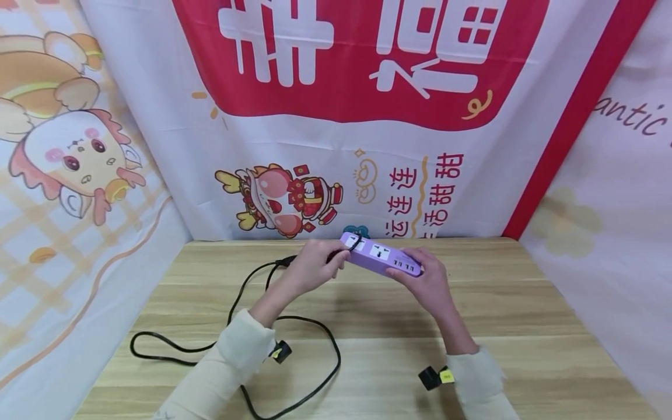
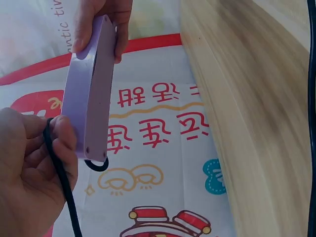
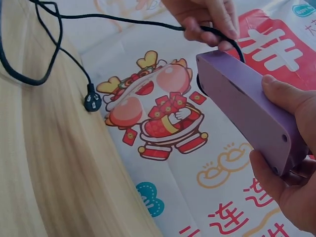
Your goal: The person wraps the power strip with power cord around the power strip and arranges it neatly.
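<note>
A purple power strip with white sockets and a row of USB ports is held up over the wooden table. My right hand grips its USB end, thumb on one side and fingers on the other, as the right wrist view also shows. At the other end my left hand pinches the black cord between thumb and fingers. A stretch of that cord passes over the socket face and loops round the strip's end. The cord's black plug lies toward the back of the table.
Slack cord spreads in wide loops over the left and front of the wooden table. Printed cloth hangs behind the table and along both sides. A small black wrist camera sits by each sleeve.
</note>
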The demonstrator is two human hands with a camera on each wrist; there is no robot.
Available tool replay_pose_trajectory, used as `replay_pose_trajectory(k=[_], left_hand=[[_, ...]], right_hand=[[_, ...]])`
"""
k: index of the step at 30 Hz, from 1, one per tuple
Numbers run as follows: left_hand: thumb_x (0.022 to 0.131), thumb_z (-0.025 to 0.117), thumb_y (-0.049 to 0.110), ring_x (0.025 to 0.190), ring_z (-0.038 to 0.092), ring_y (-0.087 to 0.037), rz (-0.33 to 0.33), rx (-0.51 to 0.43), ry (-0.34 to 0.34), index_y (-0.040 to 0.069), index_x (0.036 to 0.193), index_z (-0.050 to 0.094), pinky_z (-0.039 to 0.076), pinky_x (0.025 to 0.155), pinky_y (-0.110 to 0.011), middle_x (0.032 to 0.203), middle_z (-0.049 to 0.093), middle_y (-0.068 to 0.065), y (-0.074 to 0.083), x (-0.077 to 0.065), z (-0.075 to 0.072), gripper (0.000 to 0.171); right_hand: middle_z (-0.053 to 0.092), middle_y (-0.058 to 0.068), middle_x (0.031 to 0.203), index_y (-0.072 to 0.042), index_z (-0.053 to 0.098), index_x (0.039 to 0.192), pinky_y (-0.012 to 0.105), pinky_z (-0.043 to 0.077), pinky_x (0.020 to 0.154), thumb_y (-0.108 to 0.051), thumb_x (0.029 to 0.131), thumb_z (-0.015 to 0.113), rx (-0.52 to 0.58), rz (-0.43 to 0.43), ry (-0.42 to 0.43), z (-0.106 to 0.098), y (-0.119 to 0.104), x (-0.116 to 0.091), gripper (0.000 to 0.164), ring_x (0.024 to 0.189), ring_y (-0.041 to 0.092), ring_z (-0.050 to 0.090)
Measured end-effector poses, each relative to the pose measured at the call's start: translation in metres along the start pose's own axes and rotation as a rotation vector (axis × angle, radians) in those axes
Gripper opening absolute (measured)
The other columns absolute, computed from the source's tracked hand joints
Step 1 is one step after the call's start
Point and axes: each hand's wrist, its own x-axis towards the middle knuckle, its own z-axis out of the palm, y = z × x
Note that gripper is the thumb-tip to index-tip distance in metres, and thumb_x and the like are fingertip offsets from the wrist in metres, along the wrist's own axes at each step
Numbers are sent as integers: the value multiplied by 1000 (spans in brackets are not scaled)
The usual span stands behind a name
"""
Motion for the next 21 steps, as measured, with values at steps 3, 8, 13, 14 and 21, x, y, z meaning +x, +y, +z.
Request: replay_pose_trajectory(k=[3, 8, 13, 14, 21], left_hand=[[102, 56, 15, 64, 66, -8, -11, -36, 9, 8, 93, 71, 51, 60, -20, 74, 70, 0, -3, -5, 5, 18], [102, 55, 12, 77, 69, -11, -55, -102, 15, 6, 100, 73, 52, 67, -23, 81, 74, -1, -10, -12, 14, 18], [102, 55, 9, 85, 71, -12, -112, -206, 3, 7, 106, 74, 56, 75, -26, 85, 76, 0, -20, -21, 20, 19], [101, 55, 8, 86, 72, -12, -116, -225, 0, 7, 107, 74, 57, 78, -27, 86, 76, -1, -21, -22, 21, 19], [101, 54, 6, 86, 73, -14, -113, -325, -15, 2, 108, 73, 59, 87, -32, 92, 77, -6, -33, -29, 28, 21]], right_hand=[[61, 12, 114, -9, 66, 127, 34, 47, 85, -34, 81, 84, 5, 4, 23, 0, 0, 1, 56, 101, 25, 56], [61, 10, 120, -14, 65, 129, 38, 49, 89, -38, 81, 82, 26, 41, 47, 0, 0, 5, 56, 106, 25, 56], [60, 8, 129, -16, 64, 130, 45, 48, 97, -36, 79, 84, 109, 101, 52, 3, -2, 9, 58, 114, 26, 55], [59, 8, 130, -16, 63, 130, 46, 49, 98, -36, 79, 85, 132, 118, 51, 4, -2, 10, 59, 115, 27, 55], [56, 8, 137, -14, 57, 135, 41, 50, 101, -34, 79, 85, 247, 253, 66, 7, -4, 17, 66, 122, 26, 54]])
